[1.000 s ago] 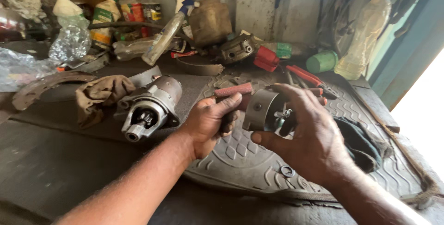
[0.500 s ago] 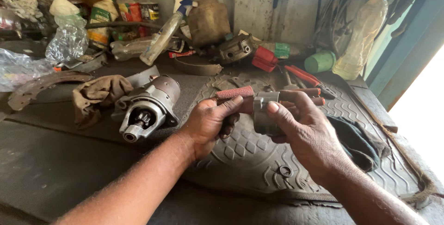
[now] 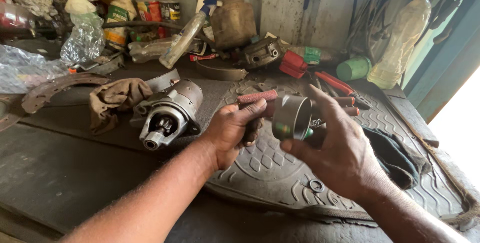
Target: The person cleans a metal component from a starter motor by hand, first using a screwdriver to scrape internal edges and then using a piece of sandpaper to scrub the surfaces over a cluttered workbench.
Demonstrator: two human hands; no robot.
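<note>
Risks first: metal cylinder housing (image 3: 292,117) held only by fingertips of right hand (image 3: 342,158) — thumb under, fingers curled round rim, index stretched up past it toward 12; greasy skin + smooth steel = likely slip, then drop onto rubber mat (image 3: 280,173); small washer (image 3: 316,186) at 6 of housing lying loose on mat, easy to knock off w/ a wrist. Left hand (image 3: 232,133) closed round a reddish roll of abrasive cloth (image 3: 257,96), thumb pressed along top, fingers wrapped under; roll end just beside housing at its 9, contact not clear; grit could get inside bore if rubbed carelessly. Starter motor (image 3: 167,113) at 9 of left hand, on its side near mat edge, apart from both hands; could roll if bumped by forearm.

Surface & room: dark, oily workbench (image 3: 60,173); brown rag (image 3: 117,95) at 10 of motor; curved brake shoe (image 3: 55,85) farther at 9; red-handled pliers (image 3: 337,83) at 1 of housing; green cup (image 3: 354,68) & plastic bottle (image 3: 402,38) at 2; more bottles & cans along back wall at 11–12; dark cloth (image 3: 395,153) at 3; bright daylight at far right — glare likely.
</note>
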